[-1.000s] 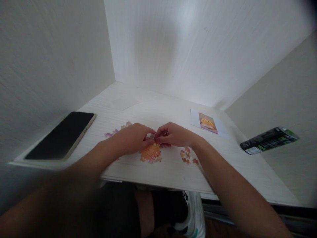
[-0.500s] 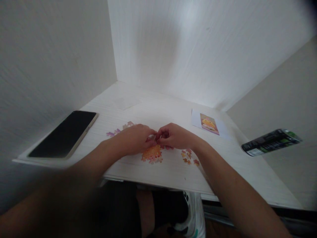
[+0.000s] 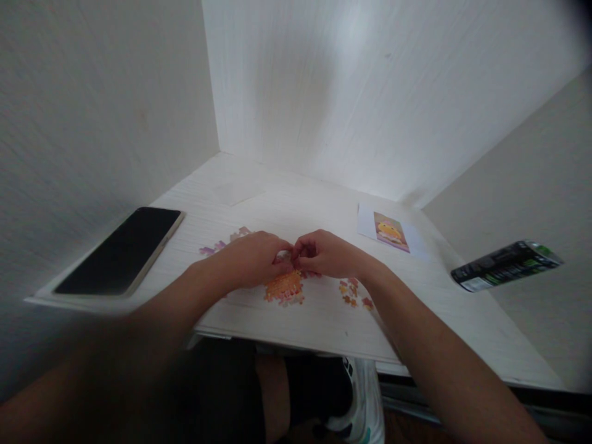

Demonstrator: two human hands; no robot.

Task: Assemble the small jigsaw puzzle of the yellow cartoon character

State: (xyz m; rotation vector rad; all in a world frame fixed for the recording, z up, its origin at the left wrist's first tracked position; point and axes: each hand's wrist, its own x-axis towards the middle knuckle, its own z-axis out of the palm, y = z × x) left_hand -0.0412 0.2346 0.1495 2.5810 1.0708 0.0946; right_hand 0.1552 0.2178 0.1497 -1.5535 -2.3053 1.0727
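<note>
— Where's your piece?
— Pinched between your left hand [image 3: 252, 262] and right hand [image 3: 324, 254] fingers, over the orange jigsaw cluster [image 3: 283, 287] near the worktop's [image 3: 324, 320] front edge. Line up the tabs, then press lightly.

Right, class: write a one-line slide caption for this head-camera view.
Both hands, left hand and right hand, meet over an orange assembled jigsaw patch on a white wooden desk.

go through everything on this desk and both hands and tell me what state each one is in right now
Black smartphone: screen dark, lying flat.
Orange jigsaw patch: partly joined, flat.
Loose orange puzzle pieces: scattered, unjoined.
Purple puzzle pieces: loose beside left hand.
Picture card: face up.
Black and green can: lying sideways.
Left hand: fingers pinched.
Right hand: fingers pinched, meeting left.
</note>
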